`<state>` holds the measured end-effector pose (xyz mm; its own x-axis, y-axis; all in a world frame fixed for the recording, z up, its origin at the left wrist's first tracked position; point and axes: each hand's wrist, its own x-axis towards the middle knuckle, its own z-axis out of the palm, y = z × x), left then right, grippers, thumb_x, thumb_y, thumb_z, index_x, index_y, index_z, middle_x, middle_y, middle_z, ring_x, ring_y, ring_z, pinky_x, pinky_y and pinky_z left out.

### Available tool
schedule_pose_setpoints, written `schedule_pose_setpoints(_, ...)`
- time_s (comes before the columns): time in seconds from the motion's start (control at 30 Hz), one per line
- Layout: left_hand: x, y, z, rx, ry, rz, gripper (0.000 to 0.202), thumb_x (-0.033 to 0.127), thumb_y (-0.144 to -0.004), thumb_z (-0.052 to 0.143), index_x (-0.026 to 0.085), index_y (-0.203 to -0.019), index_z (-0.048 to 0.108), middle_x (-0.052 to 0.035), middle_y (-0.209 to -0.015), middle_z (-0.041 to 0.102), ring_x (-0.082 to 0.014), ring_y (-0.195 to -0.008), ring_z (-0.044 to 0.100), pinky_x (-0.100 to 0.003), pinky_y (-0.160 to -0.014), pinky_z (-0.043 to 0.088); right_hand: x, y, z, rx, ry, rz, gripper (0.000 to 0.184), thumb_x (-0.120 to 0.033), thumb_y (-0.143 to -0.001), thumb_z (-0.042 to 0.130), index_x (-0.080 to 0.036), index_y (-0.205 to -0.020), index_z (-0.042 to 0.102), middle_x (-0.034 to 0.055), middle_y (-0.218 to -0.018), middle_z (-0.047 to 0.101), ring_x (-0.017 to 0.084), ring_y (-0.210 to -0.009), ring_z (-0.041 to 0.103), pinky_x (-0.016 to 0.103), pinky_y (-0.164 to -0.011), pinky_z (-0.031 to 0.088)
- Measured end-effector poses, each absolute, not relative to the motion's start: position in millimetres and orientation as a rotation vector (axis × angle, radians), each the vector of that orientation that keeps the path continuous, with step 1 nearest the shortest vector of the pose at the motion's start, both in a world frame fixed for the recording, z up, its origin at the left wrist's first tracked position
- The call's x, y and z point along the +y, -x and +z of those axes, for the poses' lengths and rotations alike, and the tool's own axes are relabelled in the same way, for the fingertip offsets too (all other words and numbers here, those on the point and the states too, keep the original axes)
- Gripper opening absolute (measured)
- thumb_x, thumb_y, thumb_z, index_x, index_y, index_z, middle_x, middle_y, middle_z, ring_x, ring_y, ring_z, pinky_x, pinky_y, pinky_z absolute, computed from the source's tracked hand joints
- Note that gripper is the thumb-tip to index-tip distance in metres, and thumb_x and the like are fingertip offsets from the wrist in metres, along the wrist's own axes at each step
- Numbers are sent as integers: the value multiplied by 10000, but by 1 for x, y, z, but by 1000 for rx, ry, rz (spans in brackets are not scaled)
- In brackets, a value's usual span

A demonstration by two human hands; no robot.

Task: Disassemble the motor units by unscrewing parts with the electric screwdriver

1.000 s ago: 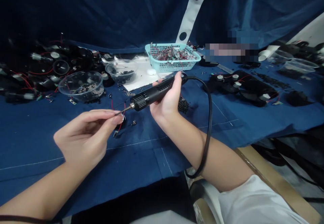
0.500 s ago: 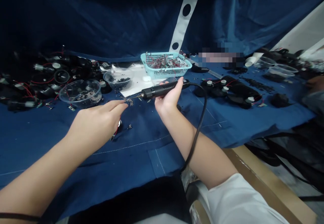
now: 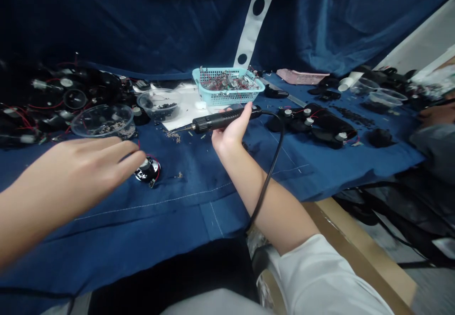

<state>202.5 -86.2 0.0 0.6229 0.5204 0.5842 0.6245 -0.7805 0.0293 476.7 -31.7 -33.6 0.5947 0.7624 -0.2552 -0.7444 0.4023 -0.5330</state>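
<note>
My right hand (image 3: 232,132) is wrapped round a black electric screwdriver (image 3: 213,121), held nearly level with its thin bit pointing left. A black cord runs from its back end down across my forearm. My left hand (image 3: 101,161) is closed, its fingertips together at the edge of a small round black part with a white motor and red wires (image 3: 149,170). What those fingers pinch, if anything, is hidden. Below the bit lies a scatter of small screws (image 3: 173,137) on the blue cloth, and a smaller cluster of them (image 3: 179,175) sits right of the round part.
Clear bowls (image 3: 103,120) of small parts stand beside a heap of black wired parts (image 3: 46,92). Behind are a light blue basket (image 3: 227,99) full of wired pieces and a pink basket (image 3: 302,77). Black housings (image 3: 327,125) lie right. Another person's arm (image 3: 437,115) shows at far right.
My left hand has moved left and back from the loose screws to the round black part, which now shows more fully. My right hand keeps the screwdriver; the view has shifted slightly.
</note>
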Motion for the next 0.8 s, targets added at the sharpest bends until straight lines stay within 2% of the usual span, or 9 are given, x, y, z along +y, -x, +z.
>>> schedule_pose_setpoints(0.1,-94,-188,-12,-604,2674,-706,194,261,-963,581,334,-978,760,22,-931,825,-227,-759,750,-361,-608,513,-33,-476,-32,-30,658,954,553,-778,-809,583,-231,-847,514,-32,-771,565,94,-656,632,212,-579,529)
schedule_pose_setpoints(0.17,-96,-181,-21,-568,2637,-845,161,239,-937,652,328,-1002,769,30,-913,836,-202,-719,774,-324,-597,552,-34,-475,-31,-50,664,958,557,-786,-822,555,-230,-831,513,-30,-759,565,92,-644,625,215,-582,531)
schedule_pose_setpoints(0.33,-97,-172,-35,-591,2514,-917,264,174,-891,712,307,-1105,789,-53,-1074,848,-280,-770,811,-409,-654,648,-36,-474,-33,-119,691,952,577,-804,-819,533,-227,-823,515,-25,-745,582,91,-620,619,214,-557,522)
schedule_pose_setpoints(0.43,-89,-169,-39,-430,2513,-924,367,111,-803,777,320,-1103,811,-21,-1000,855,-283,-802,817,-414,-686,689,-37,-473,-35,-153,702,980,588,-817,-816,516,-229,-844,514,-30,-735,581,89,-606,615,213,-541,512)
schedule_pose_setpoints(0.53,-78,-170,-49,-439,2533,-1102,386,99,-737,838,357,-1024,826,34,-949,854,-232,-757,807,-437,-897,714,-39,-467,-35,-167,720,983,573,-800,-816,538,-231,-880,528,-32,-762,598,88,-611,621,219,-552,525)
schedule_pose_setpoints(0.6,-72,-172,-59,-552,2608,-1190,320,129,-761,826,364,-978,829,41,-903,848,-209,-718,792,-538,-1090,641,-43,-460,-33,-153,722,987,568,-789,-793,596,-231,-883,543,-36,-768,602,88,-616,628,220,-559,533)
schedule_pose_setpoints(0.67,-67,-173,-68,-691,2719,-1203,228,175,-813,785,351,-950,834,30,-865,840,-215,-739,796,-622,-1174,556,-48,-452,-32,-162,737,1028,586,-804,-767,629,-229,-852,555,-36,-729,592,90,-598,615,215,-539,516)
schedule_pose_setpoints(0.73,-65,-173,-75,-792,2823,-1194,154,227,-857,753,336,-926,838,19,-875,841,-226,-793,809,-593,-1150,581,-53,-443,-31,-202,764,1071,607,-829,-758,620,-228,-821,562,-36,-676,571,91,-568,587,201,-500,468)
schedule_pose_setpoints(0.8,-63,-172,-78,-858,2876,-1192,126,261,-883,735,320,-912,843,4,-899,847,-235,-839,816,-494,-1038,661,-59,-435,-31,-245,792,1086,609,-836,-763,605,-232,-820,562,-35,-660,562,94,-563,579,192,-487,435)
